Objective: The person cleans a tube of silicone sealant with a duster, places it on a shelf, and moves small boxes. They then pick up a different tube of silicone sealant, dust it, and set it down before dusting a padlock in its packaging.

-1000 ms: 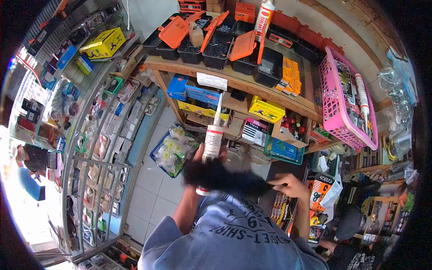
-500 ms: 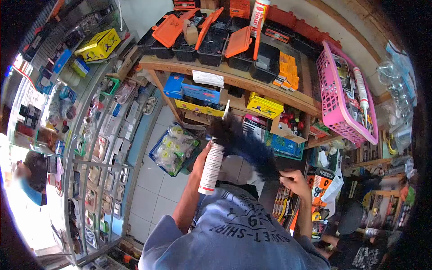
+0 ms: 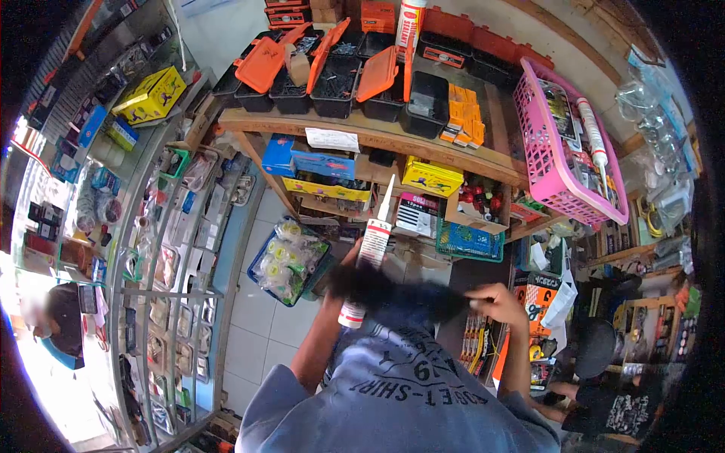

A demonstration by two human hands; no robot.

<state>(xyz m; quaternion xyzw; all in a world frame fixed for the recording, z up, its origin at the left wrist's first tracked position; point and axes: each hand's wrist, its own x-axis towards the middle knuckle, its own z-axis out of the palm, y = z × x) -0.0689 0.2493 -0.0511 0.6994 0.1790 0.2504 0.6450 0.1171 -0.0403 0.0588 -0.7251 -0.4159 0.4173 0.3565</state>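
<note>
My left hand point(image 3: 332, 302) is closed around a white sealant tube point(image 3: 374, 245) with a long pointed nozzle, held upright with its tip toward the shelf. The dark feathery duster point(image 3: 408, 296) lies across the tube's lower part and hides some of my left hand's fingers. At its right end, my right hand point(image 3: 495, 303) pinches the duster. Both hands are in front of the grey-blue shirt. The duster is blurred by motion.
Ahead stands a wooden shelf point(image 3: 377, 136) with black bins point(image 3: 336, 87), orange lids and a pink basket point(image 3: 578, 162). A blue crate point(image 3: 291, 264) of wrapped items sits on the floor. Glass cabinets line the left. Other people are at far left and lower right.
The duster has moved down from the tube's nozzle end to its lower body, uncovering the nozzle. The tube is more upright in view and slightly right. My right hand still holds the duster.
</note>
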